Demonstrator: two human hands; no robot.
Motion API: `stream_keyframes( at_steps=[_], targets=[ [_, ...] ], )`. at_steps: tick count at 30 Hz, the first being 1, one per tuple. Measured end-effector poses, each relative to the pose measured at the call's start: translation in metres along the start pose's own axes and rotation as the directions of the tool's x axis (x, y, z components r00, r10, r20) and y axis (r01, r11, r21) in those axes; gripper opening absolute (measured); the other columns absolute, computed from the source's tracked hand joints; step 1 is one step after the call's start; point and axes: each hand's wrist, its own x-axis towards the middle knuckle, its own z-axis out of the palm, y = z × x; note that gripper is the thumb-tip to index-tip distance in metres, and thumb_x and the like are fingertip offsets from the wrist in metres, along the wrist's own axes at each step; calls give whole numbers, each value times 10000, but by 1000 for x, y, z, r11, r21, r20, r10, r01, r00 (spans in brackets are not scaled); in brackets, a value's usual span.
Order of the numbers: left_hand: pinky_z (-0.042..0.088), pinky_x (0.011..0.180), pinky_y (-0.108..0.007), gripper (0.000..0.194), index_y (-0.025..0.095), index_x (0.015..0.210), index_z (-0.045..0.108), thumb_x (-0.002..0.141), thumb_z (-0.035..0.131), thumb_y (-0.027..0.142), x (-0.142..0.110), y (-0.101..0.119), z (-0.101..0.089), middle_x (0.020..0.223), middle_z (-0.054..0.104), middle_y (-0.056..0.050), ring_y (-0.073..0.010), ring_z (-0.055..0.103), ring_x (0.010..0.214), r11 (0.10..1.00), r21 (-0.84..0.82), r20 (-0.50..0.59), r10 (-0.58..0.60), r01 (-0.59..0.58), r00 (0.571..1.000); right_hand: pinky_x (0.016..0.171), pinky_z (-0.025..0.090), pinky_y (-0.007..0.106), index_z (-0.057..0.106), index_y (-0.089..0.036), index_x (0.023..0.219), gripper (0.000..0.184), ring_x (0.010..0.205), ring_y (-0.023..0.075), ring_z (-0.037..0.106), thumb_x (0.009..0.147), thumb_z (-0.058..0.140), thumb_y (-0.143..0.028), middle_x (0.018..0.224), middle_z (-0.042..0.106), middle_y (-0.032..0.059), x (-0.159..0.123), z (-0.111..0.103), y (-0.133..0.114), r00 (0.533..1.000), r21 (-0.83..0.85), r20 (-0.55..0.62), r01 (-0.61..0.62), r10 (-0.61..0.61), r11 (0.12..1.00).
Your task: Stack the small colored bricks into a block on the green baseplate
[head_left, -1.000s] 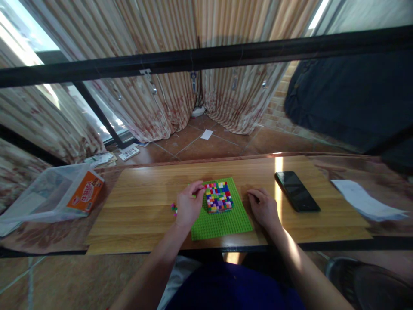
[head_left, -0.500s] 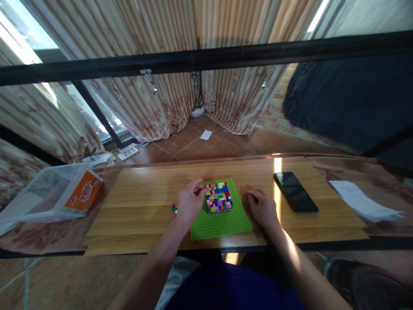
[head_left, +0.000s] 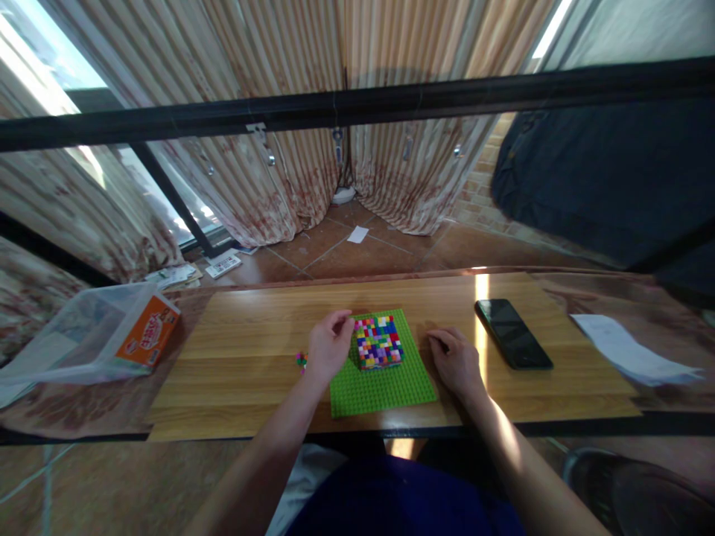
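Brick block (head_left: 380,344) on baseplate (head_left: 385,391); hands (head_left: 329,348) curled, can't tell if holding; orange label (head_left: 147,335) w/ Chinese chars.

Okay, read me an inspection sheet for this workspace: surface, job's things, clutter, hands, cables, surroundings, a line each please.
Surface: wooden tabletop, crossed by a sunlit strip near the phone.
Job's things: multicolored brick block on a green baseplate; loose bricks beside the left wrist, partly hidden.
Clutter: the phone; white papers at right; clear plastic bin at left.
Hands: left hand at the block's left side, grasp unclear; right hand right of the baseplate, fingers curled.
Cables: nothing seen on the tabletop.
Surroundings: striped curtains, black rail, tiled floor.
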Motion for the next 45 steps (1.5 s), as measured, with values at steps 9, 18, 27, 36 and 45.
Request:
stream_keyframes(
  at_steps=[9,18,27,36,45],
  targets=[
    [509,739,-278,178,168,885,735,859,586,261,4,4,4,847,742,-48,-162,670,786,1000,21,55,11,-13,998,760,508,333,718,-174,887,237,848,208,630,894,501,-270,929,679,84,1,0,1,1000,-14,7,-2,2,1000],
    [463,687,-267,214,164,819,714,895,537,259,-3,8,9,780,690,-46,-151,618,729,986,117,-3,117,-116,993,768,503,330,716,-179,885,229,850,203,624,896,500,-251,932,675,81,0,0,1,1000,-18,6,2,-2,1000],
    [467,741,-300,242,159,789,679,910,484,235,-5,13,13,785,663,-64,-178,606,780,965,208,-34,170,-160,985,764,500,328,712,-180,879,233,846,205,622,895,492,-252,929,672,83,0,4,6,1000,-30,-3,23,-23,999],
    [462,987,-370,453,162,1306,521,916,516,393,-42,2,21,1215,654,-111,-218,619,1109,987,-99,5,-129,129,992,763,493,328,711,-183,889,257,846,202,617,898,468,-266,945,674,88,1,3,3,1000,-35,14,3,-3,999],
    [459,1012,-397,607,186,1386,433,838,641,340,-46,15,32,1250,645,-99,-215,619,1120,979,-183,189,-50,85,981,716,482,324,710,-187,870,268,807,199,610,895,469,-303,916,671,79,0,2,6,1000,-36,11,12,-12,999]
  ],
)
